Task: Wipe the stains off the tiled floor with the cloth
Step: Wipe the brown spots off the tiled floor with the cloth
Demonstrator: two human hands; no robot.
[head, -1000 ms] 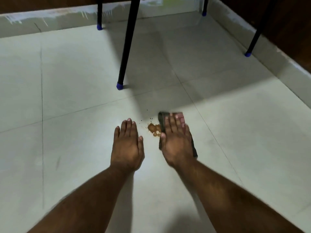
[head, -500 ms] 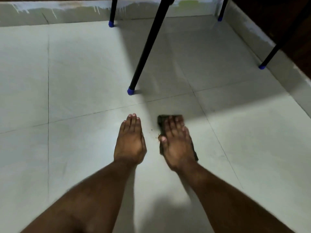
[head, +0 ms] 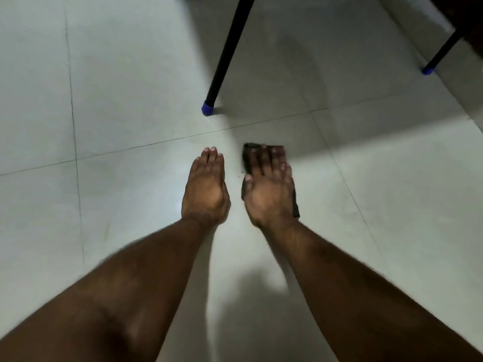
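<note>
My right hand [head: 270, 190] presses flat on a dark cloth [head: 247, 155] lying on the pale tiled floor [head: 130, 100]. Only the cloth's far left corner and right edge show around the hand. My left hand [head: 206, 188] lies flat on the bare tile just left of it, fingers together, holding nothing. A few tiny dark specks [head: 239, 175] sit on the tile between the two hands. No brown stain shows; the spot where it lay is under the cloth.
A black chair leg with a blue foot [head: 208, 108] stands on the floor just beyond my hands. Another blue-footed leg [head: 428, 70] is at the far right, near the wall's skirting. Grout lines cross the floor ahead and to the left.
One second ago a brown stain lay left of the cloth. My right hand slid the cloth left over it, and now only specks remain visible. The camera has tilted down closer.
</note>
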